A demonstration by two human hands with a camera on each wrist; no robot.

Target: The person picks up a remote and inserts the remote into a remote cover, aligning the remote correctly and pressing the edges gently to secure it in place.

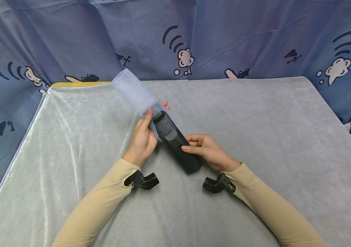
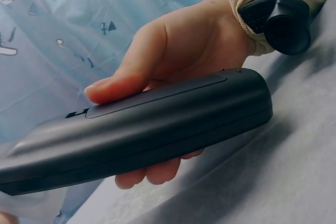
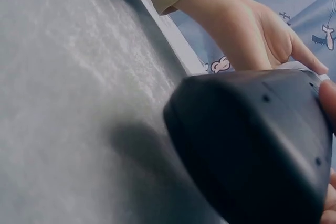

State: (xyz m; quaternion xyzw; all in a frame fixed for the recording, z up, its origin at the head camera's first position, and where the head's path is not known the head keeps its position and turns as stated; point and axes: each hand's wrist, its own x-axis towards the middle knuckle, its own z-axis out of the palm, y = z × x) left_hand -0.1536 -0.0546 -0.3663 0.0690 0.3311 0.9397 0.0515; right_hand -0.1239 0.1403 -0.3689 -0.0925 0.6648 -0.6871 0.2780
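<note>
A black remote control [image 1: 174, 140] lies slantwise between the two hands, its back with a printed label and battery cover facing up. My right hand [image 1: 206, 151] pinches its lower part, thumb on the back and fingers underneath, as the left wrist view also shows of the right hand [image 2: 184, 51]. A translucent plastic sleeve [image 1: 133, 91] points up and left, gripped near its lower end by my left hand [image 1: 143, 139], thumb along the near side. The remote's upper end overlaps the sleeve's lower end. In the right wrist view, the remote's rounded end [image 3: 247, 145] hides most of the sleeve.
A grey velvety cloth [image 1: 271, 137] covers the table. Blue patterned curtains [image 1: 225, 37] hang along the back and both sides. A yellow strip [image 1: 79, 84] shows at the table's back left edge. Black wrist cameras [image 1: 146, 180] sit on the beige sleeves.
</note>
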